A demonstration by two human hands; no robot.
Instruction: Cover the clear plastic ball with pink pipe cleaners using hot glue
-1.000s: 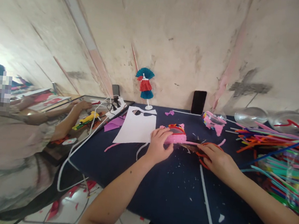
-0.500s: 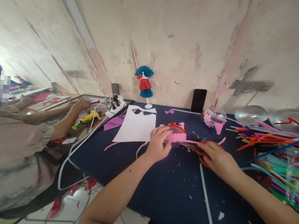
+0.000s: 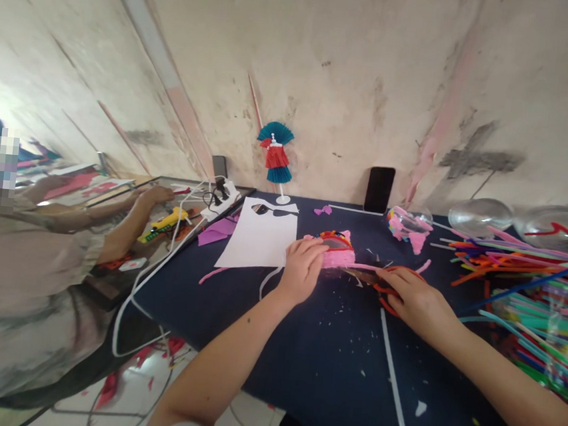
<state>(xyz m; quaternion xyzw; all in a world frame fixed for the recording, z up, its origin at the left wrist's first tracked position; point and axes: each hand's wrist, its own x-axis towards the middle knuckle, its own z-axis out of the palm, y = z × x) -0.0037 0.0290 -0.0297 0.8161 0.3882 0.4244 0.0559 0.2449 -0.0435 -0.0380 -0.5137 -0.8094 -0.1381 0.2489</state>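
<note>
My left hand point(image 3: 301, 269) is closed round the near side of a pink fuzzy craft piece point(image 3: 339, 250) with a red and dark top, pressing it onto the dark blue table point(image 3: 329, 365). A thin pink strand point(image 3: 362, 268) runs from that piece to the right. My right hand point(image 3: 413, 300) lies over red-handled scissors point(image 3: 385, 291), fingers curled on the handles. The blades point left toward the pink strand. The fingertips of both hands are partly hidden.
A white sheet point(image 3: 259, 239) lies left of my left hand, and a black phone point(image 3: 379, 190) leans on the wall. Coloured pipe cleaners point(image 3: 533, 284) are piled at right. A white strip point(image 3: 393, 377) lies near the front edge. A person's arm point(image 3: 122, 224) works at the left by a yellow glue gun point(image 3: 169, 221).
Both hands stay at the pink piece and the scissors. My left fingers have crept a little higher onto the pink piece. The view has shifted slightly.
</note>
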